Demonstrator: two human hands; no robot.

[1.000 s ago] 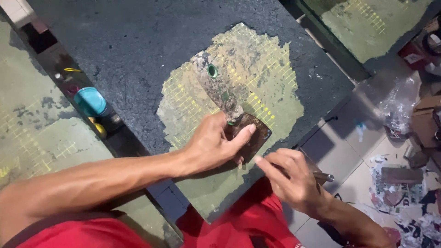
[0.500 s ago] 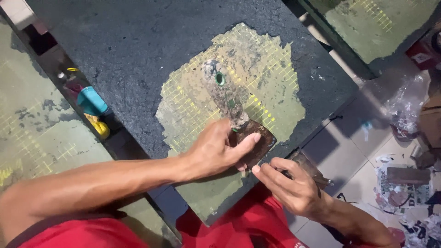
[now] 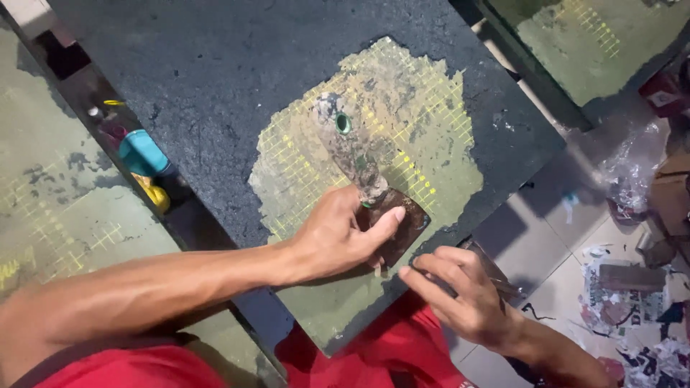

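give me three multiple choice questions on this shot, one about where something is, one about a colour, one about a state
1. Where does the scraper lie?
A. on the tiled floor
B. on the bare, gridded patch of the dark panel
C. in a box

2. What colour is the clothing at the bottom edge?
A. red
B. white
C. blue

3. What is the left hand doing?
A. hanging free of the panel
B. holding a cup
C. pressing down on the scraper's blade

Answers:
1 B, the scraper rests across the yellowish gridded patch where the dark coating of the panel is gone.
2 A, the clothing below the arms is red.
3 C, the left hand lies over the blade end with its thumb on the blade, while the right hand grips the panel's edge beside it.
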